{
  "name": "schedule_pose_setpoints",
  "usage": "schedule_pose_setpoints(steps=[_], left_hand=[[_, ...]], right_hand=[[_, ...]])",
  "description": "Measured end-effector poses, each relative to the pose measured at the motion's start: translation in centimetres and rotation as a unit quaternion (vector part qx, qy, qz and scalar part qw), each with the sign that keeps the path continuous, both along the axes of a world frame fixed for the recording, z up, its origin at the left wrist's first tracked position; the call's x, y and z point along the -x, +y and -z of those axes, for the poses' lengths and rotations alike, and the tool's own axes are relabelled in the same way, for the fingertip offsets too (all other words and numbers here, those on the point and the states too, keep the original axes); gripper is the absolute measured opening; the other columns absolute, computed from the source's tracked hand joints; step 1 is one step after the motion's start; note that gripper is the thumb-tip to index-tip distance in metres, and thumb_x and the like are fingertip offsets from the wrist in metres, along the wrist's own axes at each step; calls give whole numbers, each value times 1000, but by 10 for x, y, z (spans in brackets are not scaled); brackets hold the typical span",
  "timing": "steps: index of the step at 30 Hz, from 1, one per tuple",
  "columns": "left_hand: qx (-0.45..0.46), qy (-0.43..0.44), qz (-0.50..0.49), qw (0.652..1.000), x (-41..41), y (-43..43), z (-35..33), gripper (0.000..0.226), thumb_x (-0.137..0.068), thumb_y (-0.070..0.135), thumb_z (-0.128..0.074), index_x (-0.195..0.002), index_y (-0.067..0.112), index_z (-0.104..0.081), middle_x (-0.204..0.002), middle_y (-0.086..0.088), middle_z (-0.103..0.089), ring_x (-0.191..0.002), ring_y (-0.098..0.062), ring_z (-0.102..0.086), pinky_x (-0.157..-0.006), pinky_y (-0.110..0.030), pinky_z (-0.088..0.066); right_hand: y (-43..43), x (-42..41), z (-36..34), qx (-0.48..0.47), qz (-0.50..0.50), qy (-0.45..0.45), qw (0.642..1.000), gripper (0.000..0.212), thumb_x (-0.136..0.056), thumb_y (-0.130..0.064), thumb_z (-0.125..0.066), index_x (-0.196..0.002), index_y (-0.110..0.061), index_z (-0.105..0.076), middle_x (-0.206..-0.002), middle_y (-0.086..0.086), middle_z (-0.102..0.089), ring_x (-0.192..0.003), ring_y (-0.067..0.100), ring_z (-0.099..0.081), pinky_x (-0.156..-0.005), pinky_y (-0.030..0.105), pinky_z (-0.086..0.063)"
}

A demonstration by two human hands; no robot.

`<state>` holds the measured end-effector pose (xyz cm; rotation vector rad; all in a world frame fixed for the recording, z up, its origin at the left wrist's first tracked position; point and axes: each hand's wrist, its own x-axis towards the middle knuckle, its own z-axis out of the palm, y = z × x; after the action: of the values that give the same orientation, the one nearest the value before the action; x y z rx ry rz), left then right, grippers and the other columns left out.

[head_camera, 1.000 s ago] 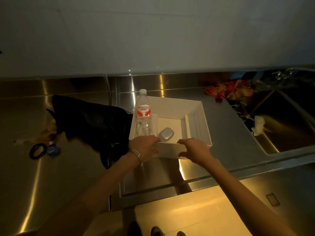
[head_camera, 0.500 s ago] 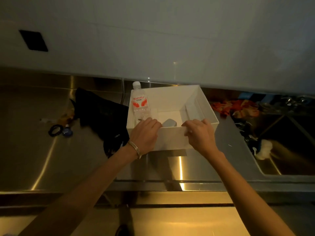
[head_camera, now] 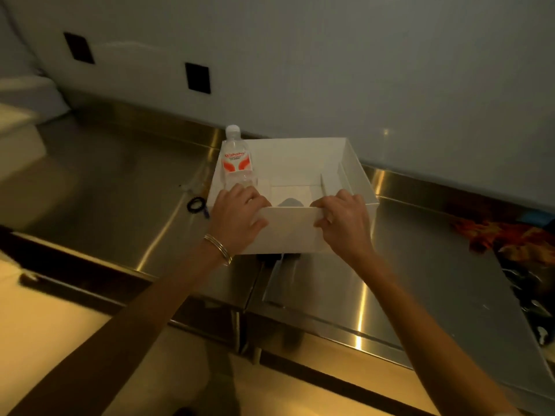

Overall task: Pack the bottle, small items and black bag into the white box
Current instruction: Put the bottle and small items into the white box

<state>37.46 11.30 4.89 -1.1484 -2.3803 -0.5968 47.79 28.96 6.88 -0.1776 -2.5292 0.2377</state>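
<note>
Shifted left since the earlier frame, the box (head_camera: 288,232) now covers the spot where the bag lay; only a dark sliver (head_camera: 270,257) shows under its near edge. The left hand (head_camera: 237,214) and right hand (head_camera: 342,223) pinch the box's near wall, fingers curled over the rim and thumbs outside. Inside the box, the bottle (head_camera: 237,163) stands upright in the far-left corner and a grey case (head_camera: 289,202) lies behind the near wall. A black ring (head_camera: 195,204) lies on the counter (head_camera: 120,175) just left of the box.
</note>
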Motion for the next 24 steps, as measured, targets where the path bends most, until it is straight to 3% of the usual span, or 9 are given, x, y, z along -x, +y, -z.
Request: schedule_pose_setpoints(steps=[3, 7, 18, 24], left_hand=[[4, 7, -51, 999, 19, -45, 6, 22, -69, 18, -76, -88, 12, -66, -89, -11, -65, -85, -33, -57, -74, -42, -43], [17, 17, -83, 996, 49, -106, 12, 21, -67, 22, -72, -85, 11, -66, -86, -11, -65, -81, -33, -58, -72, -41, -44], [69, -29, -182, 980, 141, -286, 42, 26, -62, 16, -79, -84, 11, -67, -88, -12, -65, -83, -34, -57, -75, -44, -42], [57, -89, -219, 970, 174, -340, 72, 22, -66, 13, -76, -86, 9, -66, -90, -14, -62, -87, -36, -55, -79, -45, -40]], right_hand=[[-43, 32, 8, 31, -24, -7, 999, 27, -59, 3, -78, -83, -7, -69, -73, 10, -66, -71, 30, -56, -67, 35, -35], [-101, 75, 19, 98, -33, -43, 994, 21, -77, -5, -69, -97, -9, -68, -89, 10, -64, -88, 26, -50, -82, 33, -30], [-280, 194, 60, 149, -83, -93, 981, 23, -82, -9, -65, -104, -11, -66, -102, 10, -62, -95, 23, -45, -86, 30, -32], [-335, 239, 86, 127, -125, -105, 978, 21, -70, 3, -69, -90, -6, -68, -85, 14, -67, -83, 30, -55, -78, 38, -37]])
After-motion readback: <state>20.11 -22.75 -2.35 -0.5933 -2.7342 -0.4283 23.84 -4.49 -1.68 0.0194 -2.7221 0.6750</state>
